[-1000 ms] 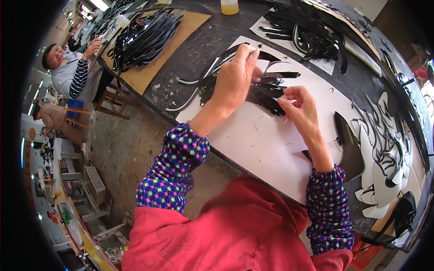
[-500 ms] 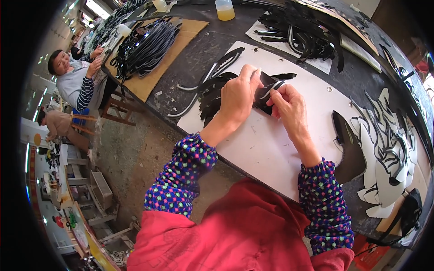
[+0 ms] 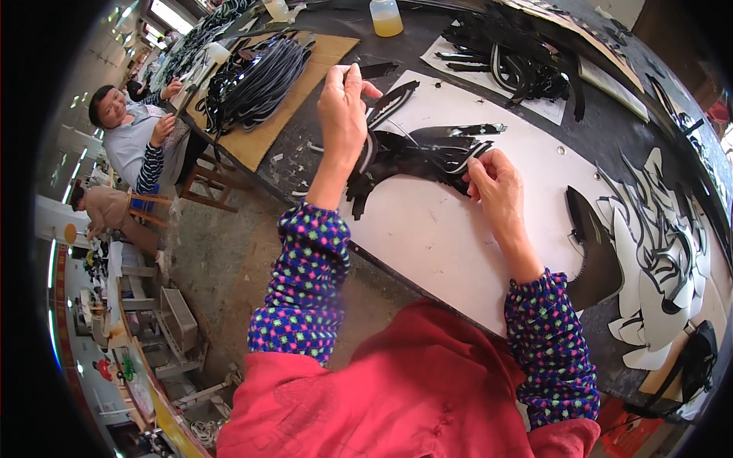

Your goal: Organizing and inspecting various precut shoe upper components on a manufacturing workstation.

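Note:
My left hand (image 3: 342,114) is raised over the far left part of the white board (image 3: 427,252), fingers pinched together. A short dark strip (image 3: 378,70) sticks out from its fingertips. My right hand (image 3: 496,183) grips the right end of a black curved piece with a pale-edged trim (image 3: 475,153), close above the board. Beneath and left of that piece lie several more black pieces (image 3: 382,156), overlapping, so their outlines are hard to separate. What lies under the right fingertips is hidden.
Bundled black strips (image 3: 259,80) rest on brown cardboard (image 3: 336,50) at the far left. A bottle of yellow liquid (image 3: 385,18) stands at the back. More black pieces (image 3: 527,76) lie far right, white cut pieces (image 3: 664,305) nearer right. A co-worker (image 3: 134,130) sits at left.
My left hand has moved up and left, away from my right hand, with the dark strip now at its fingertips. My right hand has stayed nearly in place on the black piece.

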`<action>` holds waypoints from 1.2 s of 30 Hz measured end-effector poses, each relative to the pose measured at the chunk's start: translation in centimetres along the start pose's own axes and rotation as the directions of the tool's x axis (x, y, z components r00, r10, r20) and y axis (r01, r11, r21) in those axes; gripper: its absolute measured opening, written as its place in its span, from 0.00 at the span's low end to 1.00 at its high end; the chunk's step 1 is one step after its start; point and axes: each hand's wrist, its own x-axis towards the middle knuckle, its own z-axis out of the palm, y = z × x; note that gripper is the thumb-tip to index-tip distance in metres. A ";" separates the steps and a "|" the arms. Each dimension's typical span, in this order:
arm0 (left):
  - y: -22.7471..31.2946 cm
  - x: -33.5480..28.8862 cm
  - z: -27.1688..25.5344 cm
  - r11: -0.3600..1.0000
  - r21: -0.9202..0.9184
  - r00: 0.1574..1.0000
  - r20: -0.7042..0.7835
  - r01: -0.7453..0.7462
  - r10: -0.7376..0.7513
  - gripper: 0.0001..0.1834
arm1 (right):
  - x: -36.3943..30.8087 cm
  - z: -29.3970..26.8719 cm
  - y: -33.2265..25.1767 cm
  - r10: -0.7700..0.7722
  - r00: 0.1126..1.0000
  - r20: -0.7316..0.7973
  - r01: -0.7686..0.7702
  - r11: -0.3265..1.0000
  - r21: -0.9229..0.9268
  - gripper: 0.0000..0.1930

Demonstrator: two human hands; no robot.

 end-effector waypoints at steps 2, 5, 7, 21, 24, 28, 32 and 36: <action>1.8 -0.2 -1.7 0.996 -0.084 1.000 0.027 0.017 -0.015 0.15 | 0.1 0.2 -0.4 0.063 0.998 -0.023 -0.062 0.997 0.056 0.09; 4.2 -1.1 -3.8 0.990 -0.142 0.998 0.059 -0.016 0.025 0.14 | 0.8 -0.2 -0.2 0.163 0.986 -0.035 -0.158 0.981 0.113 0.10; 6.4 -2.2 -4.4 0.984 -0.165 0.982 0.183 0.069 -0.038 0.15 | 1.5 -1.2 0.0 0.213 0.976 0.040 -0.217 0.948 0.234 0.11; 11.0 -10.6 -2.3 0.887 -0.054 0.569 0.785 0.458 -0.246 0.16 | -6.8 -5.7 -4.8 -0.227 0.974 0.007 0.223 0.962 0.160 0.14; 8.5 -11.4 0.1 0.892 -0.051 0.481 0.855 0.449 -0.194 0.16 | -4.5 -6.5 -2.8 -0.334 0.942 -0.038 0.336 0.940 0.058 0.13; 4.8 -11.9 3.4 0.949 -0.103 0.622 0.775 0.298 -0.111 0.17 | -2.4 -6.4 -2.6 -0.261 0.965 0.003 0.235 0.874 0.426 0.10; 0.9 -11.3 5.5 0.974 -0.021 0.722 0.668 -0.226 0.182 0.16 | 1.0 -8.6 -1.8 -0.231 0.965 -0.125 0.242 0.596 0.765 0.08; 0.1 -9.7 6.2 0.863 -0.009 0.661 0.638 -0.506 0.394 0.10 | 2.5 -14.7 -1.3 -0.163 0.964 -0.212 0.262 0.409 0.874 0.09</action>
